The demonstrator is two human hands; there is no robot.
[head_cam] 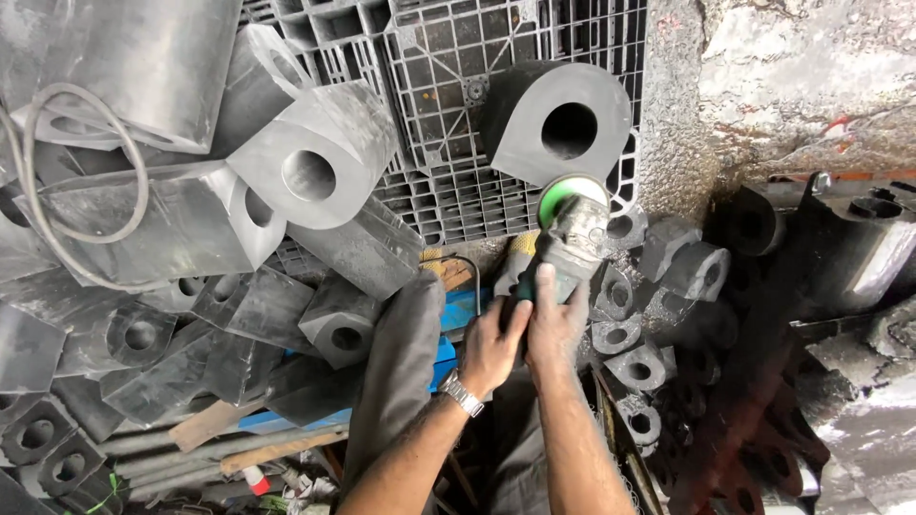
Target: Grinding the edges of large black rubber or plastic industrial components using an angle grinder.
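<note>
An angle grinder (563,243) with a green disc is being gripped in both hands, its disc pressing against the lower edge of a large grey rubber block (556,124) with a round hole, which is standing on a grey plastic pallet (448,114). The left hand (491,348), a metal watch (462,393) on its wrist, is clenching the rear of the tool's body while the right hand (553,319) is wrapping around it just beside, nearer the head. More holed rubber blocks (315,162) are lying heaped to the left, smaller offcuts (634,315) are crowding the right, and a dark trouser leg (396,372) is showing beside the left forearm.
</note>
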